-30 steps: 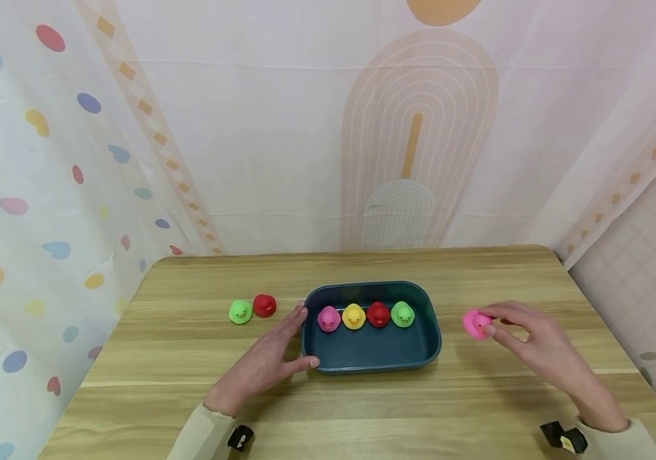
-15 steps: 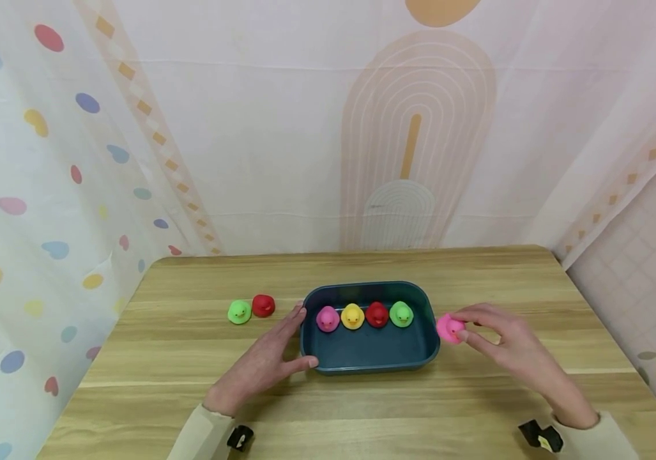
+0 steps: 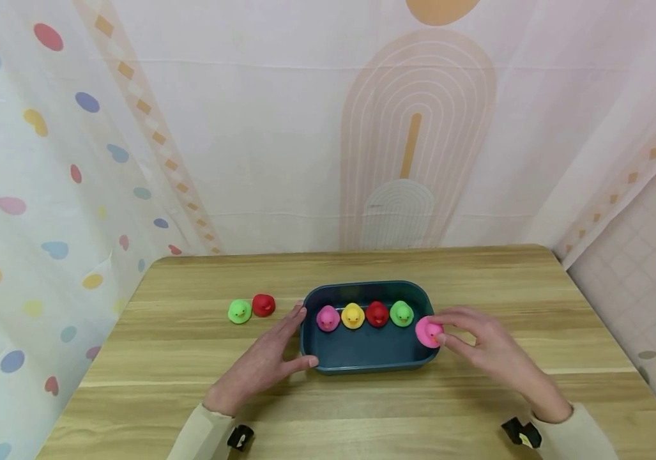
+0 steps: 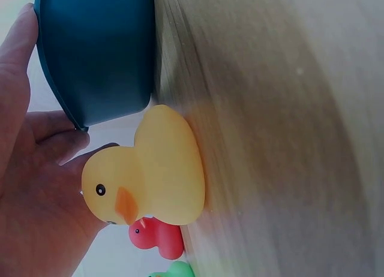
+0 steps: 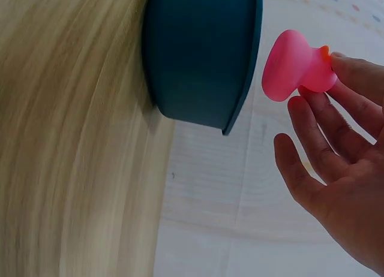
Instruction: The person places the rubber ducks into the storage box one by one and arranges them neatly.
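My right hand (image 3: 485,345) pinches a pink rubber duck (image 3: 430,332) between thumb and fingers, over the right rim of a dark teal tub (image 3: 370,368). In the right wrist view this pink duck (image 5: 294,67) is held above the rim, apart from it. My left hand (image 3: 264,364) rests against the tub's left end, thumb at the near corner and fingers at the far one. A row of rubber ducks lies along the tub's far side: pink (image 3: 328,319), yellow (image 3: 353,316), red (image 3: 377,314) and green (image 3: 402,314).
Left of the tub sit a green duck (image 3: 239,312) and a red duck (image 3: 263,305) on the wooden table (image 3: 350,415). Another yellow duck (image 4: 168,169) stands near my left palm, hidden in the head view. A patterned curtain (image 3: 276,160) hangs behind.
My right hand has moved left with the pink duck, from beside the tub to over its right rim. My left hand stays at the tub's left end.
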The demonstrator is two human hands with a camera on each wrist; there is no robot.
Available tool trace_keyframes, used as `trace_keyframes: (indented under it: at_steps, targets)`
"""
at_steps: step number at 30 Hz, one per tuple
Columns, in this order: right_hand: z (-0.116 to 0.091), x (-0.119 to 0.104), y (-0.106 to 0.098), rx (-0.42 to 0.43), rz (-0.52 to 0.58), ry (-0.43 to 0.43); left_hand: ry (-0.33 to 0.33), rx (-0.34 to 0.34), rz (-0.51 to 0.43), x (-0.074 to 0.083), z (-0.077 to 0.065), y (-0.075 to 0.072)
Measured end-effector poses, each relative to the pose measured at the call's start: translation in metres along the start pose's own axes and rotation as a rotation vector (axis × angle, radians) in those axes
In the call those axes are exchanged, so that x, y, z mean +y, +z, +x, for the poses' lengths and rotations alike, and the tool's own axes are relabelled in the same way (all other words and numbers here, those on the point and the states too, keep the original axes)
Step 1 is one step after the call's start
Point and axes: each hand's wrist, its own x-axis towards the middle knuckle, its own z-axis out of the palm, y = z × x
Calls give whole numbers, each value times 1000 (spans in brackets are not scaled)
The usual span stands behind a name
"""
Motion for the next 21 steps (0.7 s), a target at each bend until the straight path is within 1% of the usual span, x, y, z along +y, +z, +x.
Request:
trace_keyframes:
  at_steps: [5,11,18,21]
  targets:
    - [4,0,7,17,-7,-47,1,0,-3,1,0,0]
    - [8,4,16,39,-41,-104,-3,0,-1,0,0,0]
    - [12,8,24,-15,-29,-112,8,1,-12,-1,0,0]
    - [14,10,28,-26,-33,-138,9,3,-14,-1,0,0]
